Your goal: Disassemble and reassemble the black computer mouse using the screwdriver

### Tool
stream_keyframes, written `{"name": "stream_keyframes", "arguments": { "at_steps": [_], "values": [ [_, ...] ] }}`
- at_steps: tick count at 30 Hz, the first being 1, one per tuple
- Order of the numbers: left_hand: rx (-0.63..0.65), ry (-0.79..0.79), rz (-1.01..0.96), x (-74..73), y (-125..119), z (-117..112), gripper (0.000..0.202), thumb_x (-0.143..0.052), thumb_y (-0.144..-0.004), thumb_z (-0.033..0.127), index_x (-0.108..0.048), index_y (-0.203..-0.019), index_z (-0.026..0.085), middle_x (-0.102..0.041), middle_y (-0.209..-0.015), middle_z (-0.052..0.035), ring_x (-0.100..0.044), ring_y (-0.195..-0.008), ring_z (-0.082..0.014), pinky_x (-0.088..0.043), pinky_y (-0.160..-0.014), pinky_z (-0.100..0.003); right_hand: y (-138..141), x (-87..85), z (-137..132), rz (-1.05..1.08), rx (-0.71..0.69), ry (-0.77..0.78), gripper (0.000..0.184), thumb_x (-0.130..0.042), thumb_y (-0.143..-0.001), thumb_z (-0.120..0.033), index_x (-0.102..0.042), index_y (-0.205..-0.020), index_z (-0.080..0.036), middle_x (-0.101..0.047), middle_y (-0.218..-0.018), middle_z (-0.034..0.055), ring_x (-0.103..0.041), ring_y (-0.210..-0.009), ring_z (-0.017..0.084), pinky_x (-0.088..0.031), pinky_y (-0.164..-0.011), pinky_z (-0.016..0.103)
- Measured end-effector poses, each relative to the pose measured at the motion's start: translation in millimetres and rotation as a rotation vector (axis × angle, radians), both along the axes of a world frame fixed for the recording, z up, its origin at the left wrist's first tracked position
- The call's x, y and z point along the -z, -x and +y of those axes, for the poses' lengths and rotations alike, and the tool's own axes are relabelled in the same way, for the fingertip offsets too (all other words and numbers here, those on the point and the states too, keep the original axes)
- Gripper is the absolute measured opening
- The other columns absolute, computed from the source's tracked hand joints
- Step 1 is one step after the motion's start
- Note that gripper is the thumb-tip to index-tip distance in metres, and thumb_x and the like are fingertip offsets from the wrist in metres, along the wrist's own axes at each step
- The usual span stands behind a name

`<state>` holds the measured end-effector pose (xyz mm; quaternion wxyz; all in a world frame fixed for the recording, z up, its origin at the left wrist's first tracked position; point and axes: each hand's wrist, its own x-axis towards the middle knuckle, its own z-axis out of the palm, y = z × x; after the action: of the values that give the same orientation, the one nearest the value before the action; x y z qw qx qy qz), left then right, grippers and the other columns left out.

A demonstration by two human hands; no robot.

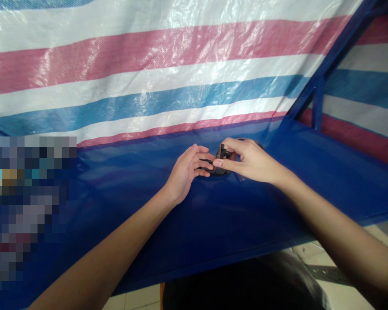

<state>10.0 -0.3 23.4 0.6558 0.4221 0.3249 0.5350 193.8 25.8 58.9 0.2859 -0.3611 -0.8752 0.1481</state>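
My right hand (250, 160) pinches a small dark part with a brownish, board-like edge (220, 151) between thumb and fingers. Just below it, a low black plastic casing (220, 168) rests on the blue tabletop (197, 224). Reaching in from the left, my left hand (187, 170) has its fingers stretched out and slightly apart at the casing's left end. Whether those fingertips press on the casing is hard to see. Behind my right hand, the edge of another dark object (258, 144) peeks out, mostly hidden.
A striped red, white and blue plastic sheet (155, 64) hangs behind the table. Blue metal frame bars (317, 101) stand at the right. A blurred-out patch (26, 206) covers the left side. Below the table's front edge, pale floor tiles (142, 297) show.
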Motion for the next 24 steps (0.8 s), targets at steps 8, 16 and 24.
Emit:
{"name": "stream_keyframes", "arguments": {
  "at_steps": [8, 16, 24],
  "values": [
    [-0.026, -0.138, 0.182, 3.5, -1.6, -1.3, 0.036, -0.054, -0.084, 0.047, -0.068, -0.090, 0.014, -0.066, -0.083, -0.0054, -0.061, -0.070, -0.0128, -0.048, -0.061, -0.023, 1.8, -1.8, -1.4, -0.112, -0.014, -0.008, 0.035, -0.058, -0.082, -0.053, -0.056, -0.076, -0.018, -0.058, -0.061, -0.0016, -0.051, -0.055, 0.012, -0.032, -0.053, 0.023],
    [-0.038, -0.162, 0.197, 4.1, -1.3, -2.1, 0.032, -0.053, -0.084, 0.043, -0.067, -0.092, 0.016, -0.065, -0.083, -0.0049, -0.061, -0.070, -0.0128, -0.048, -0.062, -0.024, 1.8, -2.3, -2.0, -0.128, -0.020, -0.013, 0.034, -0.057, -0.082, -0.052, -0.055, -0.077, -0.018, -0.059, -0.062, -0.0011, -0.052, -0.055, 0.012, -0.033, -0.053, 0.022],
    [-0.038, -0.189, 0.192, 4.9, -0.4, -1.7, 0.031, -0.053, -0.084, 0.043, -0.066, -0.092, 0.016, -0.064, -0.083, -0.0041, -0.060, -0.070, -0.0121, -0.049, -0.061, -0.023, 1.4, -3.6, -3.3, -0.136, -0.016, -0.015, 0.033, -0.058, -0.082, -0.051, -0.054, -0.076, -0.018, -0.058, -0.062, -0.0006, -0.052, -0.056, 0.012, -0.034, -0.053, 0.022]
  ]
}}
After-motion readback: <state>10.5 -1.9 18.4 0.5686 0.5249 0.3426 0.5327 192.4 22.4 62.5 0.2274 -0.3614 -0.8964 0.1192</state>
